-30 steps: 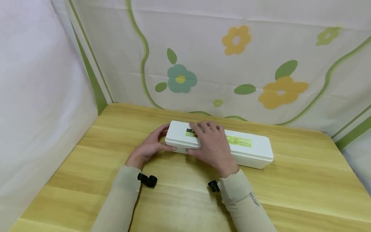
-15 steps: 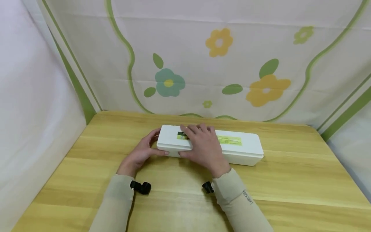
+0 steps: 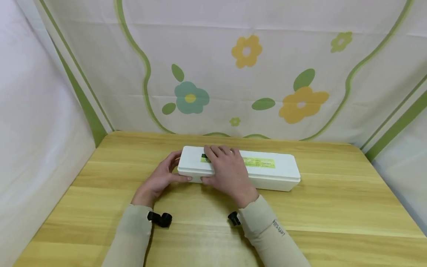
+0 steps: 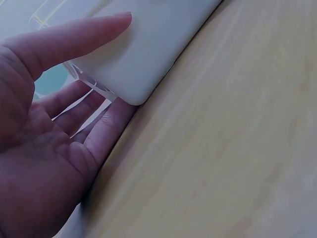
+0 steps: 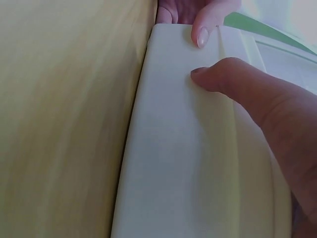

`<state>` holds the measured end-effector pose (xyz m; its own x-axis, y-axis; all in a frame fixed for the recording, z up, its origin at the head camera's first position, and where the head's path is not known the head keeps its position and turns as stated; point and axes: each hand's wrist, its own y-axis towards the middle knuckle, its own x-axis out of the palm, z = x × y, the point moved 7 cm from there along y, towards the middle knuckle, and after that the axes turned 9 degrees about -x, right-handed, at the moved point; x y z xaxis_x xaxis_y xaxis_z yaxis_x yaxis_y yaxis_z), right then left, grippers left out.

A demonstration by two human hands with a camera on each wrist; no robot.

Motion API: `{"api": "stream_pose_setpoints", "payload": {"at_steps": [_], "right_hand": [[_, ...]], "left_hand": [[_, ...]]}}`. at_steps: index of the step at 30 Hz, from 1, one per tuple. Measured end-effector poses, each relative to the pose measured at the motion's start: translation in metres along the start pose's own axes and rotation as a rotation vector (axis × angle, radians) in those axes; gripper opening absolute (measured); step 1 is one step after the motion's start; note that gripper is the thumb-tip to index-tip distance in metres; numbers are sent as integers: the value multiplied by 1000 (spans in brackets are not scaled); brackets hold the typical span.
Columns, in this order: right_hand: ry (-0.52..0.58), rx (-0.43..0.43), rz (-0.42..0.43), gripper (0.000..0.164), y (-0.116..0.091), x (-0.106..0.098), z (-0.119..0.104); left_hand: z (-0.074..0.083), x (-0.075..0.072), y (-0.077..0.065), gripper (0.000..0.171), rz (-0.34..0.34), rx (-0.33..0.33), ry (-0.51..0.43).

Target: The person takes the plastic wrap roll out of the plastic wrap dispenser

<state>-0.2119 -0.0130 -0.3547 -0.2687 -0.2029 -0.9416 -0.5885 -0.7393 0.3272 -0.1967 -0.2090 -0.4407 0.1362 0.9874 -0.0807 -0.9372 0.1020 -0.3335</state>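
a flower-printed white cloth (image 3: 221, 72) hangs behind a wood-grain table (image 3: 337, 207).

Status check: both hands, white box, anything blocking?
Left hand around left end of white box; right hand gripping over its lid, thumb on front. Lid on. Right hand partly covers yellow-green label; no other obstruction seen.

A curtained booth, with flower-print cloth (image 3: 213, 66) surrounding a wood-grain table (image 3: 333, 211).
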Motion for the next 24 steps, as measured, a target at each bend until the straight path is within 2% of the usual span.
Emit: {"api": "stream_pose_setpoints", "payload": {"at_steps": [7,14,24], "right_hand": [[-45,-18,34,89,2,-1,-2],[-65,-18,26,94,3,-1,-5],[-103,-14,100,88,2,1,-4]], "left_hand": [[0,0,0,101,3,-3,-6],[1,-2,-1,103,6,20,14],[1,-1,1,103,8,10,4]]}}
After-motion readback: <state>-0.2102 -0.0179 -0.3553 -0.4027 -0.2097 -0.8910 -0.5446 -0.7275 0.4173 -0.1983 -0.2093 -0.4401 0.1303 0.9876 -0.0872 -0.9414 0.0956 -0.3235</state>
